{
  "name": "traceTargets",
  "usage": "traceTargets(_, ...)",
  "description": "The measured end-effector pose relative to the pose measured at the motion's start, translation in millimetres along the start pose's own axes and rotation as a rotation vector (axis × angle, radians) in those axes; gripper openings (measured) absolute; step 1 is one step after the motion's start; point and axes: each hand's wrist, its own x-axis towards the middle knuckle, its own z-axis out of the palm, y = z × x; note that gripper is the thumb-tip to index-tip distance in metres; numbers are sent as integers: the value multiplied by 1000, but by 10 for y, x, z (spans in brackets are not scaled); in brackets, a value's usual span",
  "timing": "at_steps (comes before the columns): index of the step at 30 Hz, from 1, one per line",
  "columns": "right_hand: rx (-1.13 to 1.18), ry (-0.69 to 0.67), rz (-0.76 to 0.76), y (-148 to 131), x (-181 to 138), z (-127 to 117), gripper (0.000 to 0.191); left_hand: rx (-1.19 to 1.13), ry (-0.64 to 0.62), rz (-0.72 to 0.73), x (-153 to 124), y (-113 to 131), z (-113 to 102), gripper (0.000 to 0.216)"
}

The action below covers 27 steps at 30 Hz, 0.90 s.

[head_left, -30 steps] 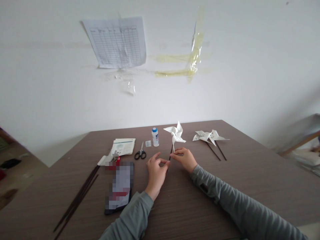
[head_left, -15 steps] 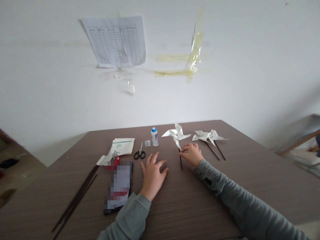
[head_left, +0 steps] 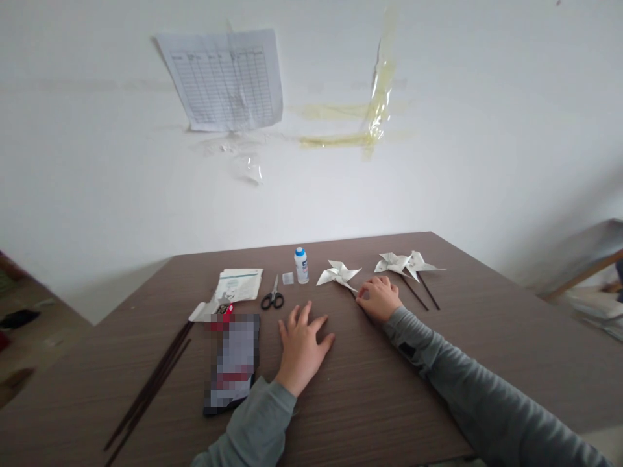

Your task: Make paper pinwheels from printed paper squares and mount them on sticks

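A white paper pinwheel (head_left: pixel 338 275) lies low over the table, its blades to the left of my right hand (head_left: pixel 379 298). The fingers of that hand are closed on the pinwheel's thin dark stick, most of which the hand hides. My left hand (head_left: pixel 302 344) rests on the tabletop with its fingers spread and nothing in them. It is nearest to the phone (head_left: pixel 236 363), whose screen is blurred out. Two more finished pinwheels, a left one (head_left: pixel 390 263) and a right one (head_left: pixel 422 263), lie overlapping beyond my right hand, their sticks pointing toward me.
Black-handled scissors (head_left: pixel 272 299), a small clear box (head_left: pixel 288 278) and a blue-capped white bottle (head_left: pixel 302 267) stand toward the back. Printed paper sheets (head_left: pixel 239 285) lie at left, with several dark sticks (head_left: pixel 154 383) in front. A wall (head_left: pixel 311 201) rises behind the table (head_left: pixel 370 402).
The pinwheel in my right hand has dropped from a raised, upright-facing pose to lying low, its stick now slanting. My right hand moved slightly right; my left hand shifted a little right, fingers still spread.
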Motion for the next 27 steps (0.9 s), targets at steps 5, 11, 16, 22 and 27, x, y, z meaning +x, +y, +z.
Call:
traceTargets(5, 28, 28, -88, 48, -56, -84, 8, 10, -14, -4, 6, -14, 7, 47)
traceTargets(11, 35, -36, -117, 97, -125, -65, 19, 16, 2, -4, 7, -30, 50, 47)
traceTargets(16, 58, -31, -81, 181, -113, -62, 18, 3, 17, -7, 6, -59, 77, 46)
traceTargets(22, 14, -7, 34, 391, -84, -176, 17, -10, 22, -19, -3, -61, 66, 48)
traceTargets(27, 2, 22, 95, 612, -49, -294, 17, 17, 10, -14, -11, -68, 69, 50)
